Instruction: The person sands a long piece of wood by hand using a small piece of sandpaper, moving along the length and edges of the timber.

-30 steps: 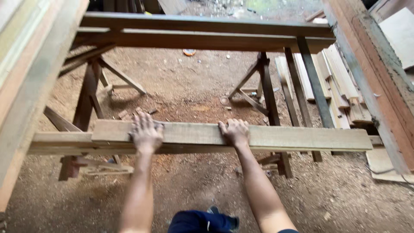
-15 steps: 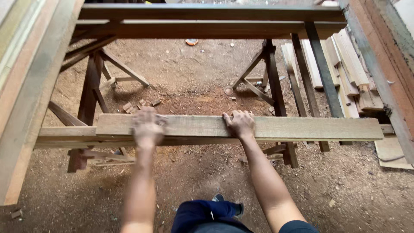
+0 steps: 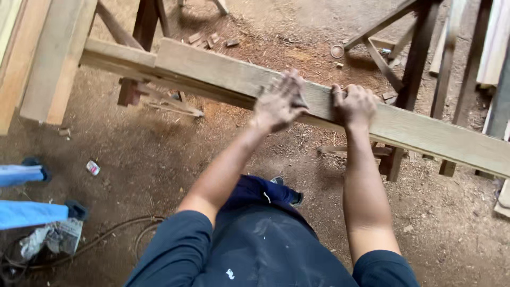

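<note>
Seen from above: a long pale wooden plank running slantwise from upper left to the right edge, laid across dark wooden sawhorses. Left hand spread flat on the plank's top face near its middle, fingers splayed wide, gripping nothing. Right hand just beside it, well apart from either plank end, fingers curled over the far edge and palm against the near edge, closed on the plank. Both forearms reaching out from dark blue sleeves at the bottom.

Beneath the plank, a narrower wooden rail poking out at its left end, touching the plank's underside. Thick pale timber beams filling the upper left corner, their near ends just short of the plank's left end. More boards leaning at the right edge, close behind the plank.

Below the plank's near edge, sawdust-covered dirt floor, mostly open on the left side. Small wood offcuts scattered beyond the far edge. Dark cable looping along the floor at lower left, beside crumpled paper and two blue-clad legs of another person. Small white scrap lying alone on the floor.
</note>
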